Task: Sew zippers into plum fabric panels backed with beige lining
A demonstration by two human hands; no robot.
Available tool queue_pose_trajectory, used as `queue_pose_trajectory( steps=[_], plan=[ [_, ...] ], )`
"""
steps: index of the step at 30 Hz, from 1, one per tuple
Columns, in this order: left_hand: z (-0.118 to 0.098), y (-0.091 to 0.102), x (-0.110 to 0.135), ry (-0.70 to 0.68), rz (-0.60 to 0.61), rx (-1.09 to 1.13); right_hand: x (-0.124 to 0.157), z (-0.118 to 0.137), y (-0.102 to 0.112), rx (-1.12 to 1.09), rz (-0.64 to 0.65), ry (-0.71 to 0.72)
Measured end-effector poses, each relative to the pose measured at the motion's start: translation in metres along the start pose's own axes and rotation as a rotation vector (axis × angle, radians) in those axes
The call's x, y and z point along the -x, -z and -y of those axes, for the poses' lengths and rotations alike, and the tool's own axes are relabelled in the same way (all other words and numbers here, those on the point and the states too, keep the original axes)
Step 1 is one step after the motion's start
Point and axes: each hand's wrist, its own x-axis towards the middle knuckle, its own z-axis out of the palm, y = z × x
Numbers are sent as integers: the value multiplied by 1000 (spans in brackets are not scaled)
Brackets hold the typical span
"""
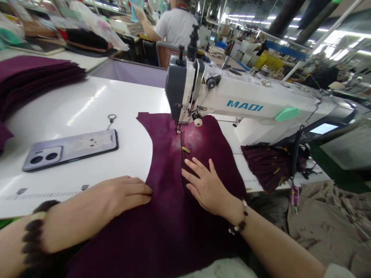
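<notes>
A dark purple fabric panel (168, 216) runs from beneath the sewing machine's presser foot (179, 130) down over the table's front edge. Set into it is a dark zipper (182, 166) with a gold pull (186, 150) just in front of the foot. My left hand (116, 199) has its fingers together at the panel's left edge, holding it there; the thumb is hidden. Flat on the panel, right beside the zipper, lies my right hand (207, 187) with fingers spread. The white sewing machine (220, 96) stands over the panel's far end.
A phone (72, 150) with a ring strap lies on the white tabletop (127, 100) at left. Behind it is a stack of purple panels (34, 77). Zippers (266, 166) with gold pulls lie at right, near pink-handled snips (295, 197). Another person (176, 27) sits beyond.
</notes>
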Motion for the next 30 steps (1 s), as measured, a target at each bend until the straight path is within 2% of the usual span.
queue_pose_trajectory(
  steps=[2, 3, 4, 6, 8, 9, 12, 15, 19, 23, 26, 28, 30],
  plan=[
    [14, 8, 3, -56, 175, 109, 0, 2, -1, -2, -13, -1],
    [18, 11, 0, -69, 208, 154, 1, 2, -2, -5, -20, -6],
    [20, 12, -5, -31, 182, 167, 1, 3, -2, -10, -29, -10],
    [17, 5, -20, 113, 30, 120, 2, 4, -4, -16, -37, -17],
    [6, -14, -35, 216, -100, 34, 4, 4, -3, -12, -30, -10],
    [0, -27, -41, 243, -103, -4, 4, 4, -3, -7, -21, -1],
    [-18, -63, -45, 198, -60, -127, 6, 2, -1, 4, 20, 46],
    [-25, -79, -41, 180, -24, -199, 8, 1, -6, 43, 36, 78],
    [-23, -77, -40, 141, 1, -241, 11, 3, -11, 128, -23, 72],
    [-24, -73, -43, 137, -4, -289, 6, 2, 0, 24, -25, 53],
    [-25, -72, -46, 151, -21, -319, -11, -3, 8, -47, -91, -25],
    [-25, -72, -48, 153, -32, -323, -26, -8, 7, -32, -159, -58],
    [-24, -71, -49, 150, -42, -311, -39, -13, 2, -11, -168, -63]
  ],
)
